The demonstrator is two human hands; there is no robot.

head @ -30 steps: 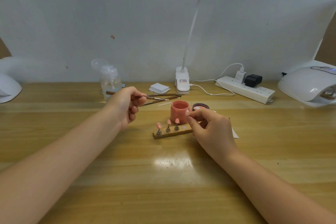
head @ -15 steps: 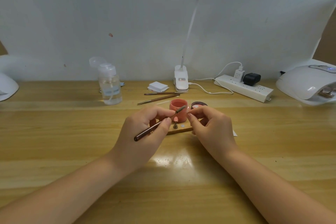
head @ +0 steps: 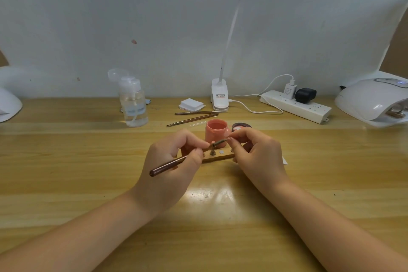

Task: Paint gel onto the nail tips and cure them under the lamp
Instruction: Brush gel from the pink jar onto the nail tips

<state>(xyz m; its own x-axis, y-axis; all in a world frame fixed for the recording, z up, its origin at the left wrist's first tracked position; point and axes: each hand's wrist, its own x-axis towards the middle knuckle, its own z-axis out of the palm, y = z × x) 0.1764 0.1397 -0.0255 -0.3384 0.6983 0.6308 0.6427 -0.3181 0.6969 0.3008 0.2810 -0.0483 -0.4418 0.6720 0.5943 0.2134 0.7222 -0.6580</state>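
The left hand (head: 170,161) grips the brush (head: 170,164), painting the nail tip (head: 230,138) pinched by the right hand (head: 256,154); the next move needs slow, careful strokes.

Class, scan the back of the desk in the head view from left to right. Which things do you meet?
Clear pump bottle → white pad stack → desk lamp base → power strip → white curing lamp.
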